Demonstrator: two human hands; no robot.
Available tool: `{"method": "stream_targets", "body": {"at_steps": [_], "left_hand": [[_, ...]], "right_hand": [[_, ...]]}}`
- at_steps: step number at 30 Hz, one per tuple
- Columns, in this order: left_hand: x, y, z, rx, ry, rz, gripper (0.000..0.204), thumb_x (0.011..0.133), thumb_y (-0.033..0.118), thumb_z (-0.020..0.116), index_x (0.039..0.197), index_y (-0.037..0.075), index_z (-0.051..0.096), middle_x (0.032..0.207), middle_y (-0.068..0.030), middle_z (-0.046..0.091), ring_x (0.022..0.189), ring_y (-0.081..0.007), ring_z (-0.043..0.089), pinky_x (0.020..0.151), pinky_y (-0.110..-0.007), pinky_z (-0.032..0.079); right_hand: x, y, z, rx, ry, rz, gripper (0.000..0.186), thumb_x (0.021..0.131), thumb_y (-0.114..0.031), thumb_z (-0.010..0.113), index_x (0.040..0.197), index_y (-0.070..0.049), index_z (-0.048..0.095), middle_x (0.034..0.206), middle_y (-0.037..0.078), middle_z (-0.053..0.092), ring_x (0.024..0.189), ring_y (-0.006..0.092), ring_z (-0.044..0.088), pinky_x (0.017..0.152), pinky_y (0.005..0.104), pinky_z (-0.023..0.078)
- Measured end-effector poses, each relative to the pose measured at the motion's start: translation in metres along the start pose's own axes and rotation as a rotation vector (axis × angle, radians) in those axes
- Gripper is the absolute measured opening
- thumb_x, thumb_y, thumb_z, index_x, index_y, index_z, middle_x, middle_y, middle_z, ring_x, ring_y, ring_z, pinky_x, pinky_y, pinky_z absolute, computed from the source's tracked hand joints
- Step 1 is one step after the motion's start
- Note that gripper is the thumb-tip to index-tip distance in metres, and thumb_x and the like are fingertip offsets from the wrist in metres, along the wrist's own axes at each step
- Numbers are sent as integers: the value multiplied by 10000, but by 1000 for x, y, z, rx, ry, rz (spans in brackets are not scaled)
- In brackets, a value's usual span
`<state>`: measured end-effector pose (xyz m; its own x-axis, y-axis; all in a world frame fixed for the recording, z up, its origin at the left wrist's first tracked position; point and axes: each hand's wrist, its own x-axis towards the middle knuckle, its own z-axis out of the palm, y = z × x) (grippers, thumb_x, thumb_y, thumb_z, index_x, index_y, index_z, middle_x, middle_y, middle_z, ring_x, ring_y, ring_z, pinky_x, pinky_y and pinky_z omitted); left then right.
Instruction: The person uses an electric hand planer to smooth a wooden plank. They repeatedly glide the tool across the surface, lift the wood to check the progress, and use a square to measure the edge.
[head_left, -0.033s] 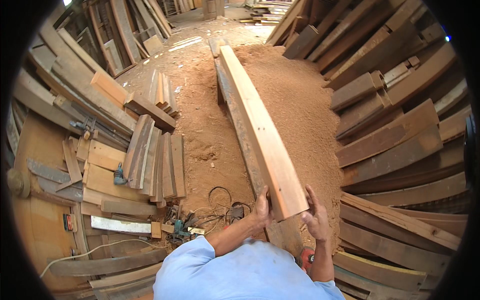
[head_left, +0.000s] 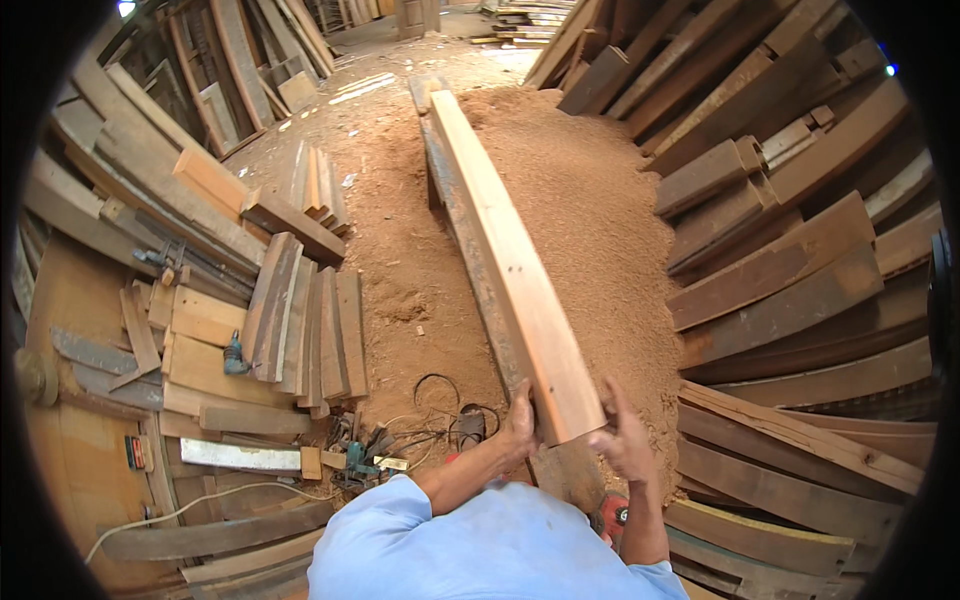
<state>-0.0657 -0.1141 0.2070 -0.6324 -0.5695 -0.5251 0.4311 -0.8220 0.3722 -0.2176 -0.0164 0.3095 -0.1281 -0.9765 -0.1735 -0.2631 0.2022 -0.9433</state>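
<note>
A long pale timber beam (head_left: 515, 270) lies lengthwise over a weathered grey bench (head_left: 555, 472), angled toward me. My left hand (head_left: 516, 422) is shut on the near end of the beam at its left side, fingers along the edge. My right hand (head_left: 624, 440) is open at the right of that end, fingers spread and curved, the thumb close to the end corner; whether it touches the wood is hard to tell. A red power tool (head_left: 614, 514) shows low beside my right forearm, partly hidden by my body.
Stacked boards (head_left: 770, 280) line the right, more boards (head_left: 300, 320) the left, where a teal drill (head_left: 236, 355) rests. At lower left are a teal power tool (head_left: 358, 458), tangled cords (head_left: 435, 390) and a white board (head_left: 235, 452). Sawdust (head_left: 600, 220) covers the floor.
The near end of the beam has shifted slightly left, with my left hand on it. My right hand's fingers sit a little lower and farther left; the whole view has shifted slightly.
</note>
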Motion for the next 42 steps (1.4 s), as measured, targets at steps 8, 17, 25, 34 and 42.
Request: {"method": "stream_targets", "body": {"at_steps": [8, 17, 25, 34, 42], "left_hand": [[91, -101, -185, 410, 278, 42, 814, 1069, 618, 254, 1582, -12, 302, 1559, -248, 420, 1460, -383, 394, 1212, -502, 308], [94, -1, -80, 1650, 495, 442, 956, 913, 449, 633, 1622, -1, 176, 1629, -396, 123, 1512, -551, 147, 1229, -610, 160], [128, -28, -58, 1858, 649, 464, 1056, 828, 432, 745, 1647, 71, 183, 1621, -433, -95, 1505, -619, 53, 1204, -638, 226], [136, -36, -48, 1923, 734, 412, 1036, 833, 389, 737, 1659, 128, 168, 1635, -407, -113, 1511, -582, 121, 1123, -620, 381], [133, -26, -49, 1921, 753, 337, 1019, 861, 374, 714, 1664, 138, 133, 1630, -411, -126, 1513, -588, 106, 1103, -630, 403]], "right_hand": [[11, 65, 83, -683, -126, 278, 1103, 815, -335, 783, 1615, 56, 132, 1443, 403, 453, 1296, 548, 510, 1112, 537, 428], [14, 188, 59, -481, -47, 269, 807, 896, -266, 676, 1559, 44, 336, 1395, 337, 564, 1301, 462, 560, 1110, 498, 439], [-181, 286, -32, -559, 530, 659, 533, 861, -323, 692, 1235, 56, 670, 1201, 299, 689, 1158, 421, 661, 1002, 468, 507], [-385, 327, 61, -188, 402, 962, 566, 820, -344, 828, 1232, 11, 672, 1092, 185, 735, 954, 275, 703, 856, 410, 550], [-331, 284, 71, -173, 653, 774, 387, 799, -177, 820, 1109, -13, 656, 890, 112, 708, 797, 227, 703, 750, 400, 567]]}}
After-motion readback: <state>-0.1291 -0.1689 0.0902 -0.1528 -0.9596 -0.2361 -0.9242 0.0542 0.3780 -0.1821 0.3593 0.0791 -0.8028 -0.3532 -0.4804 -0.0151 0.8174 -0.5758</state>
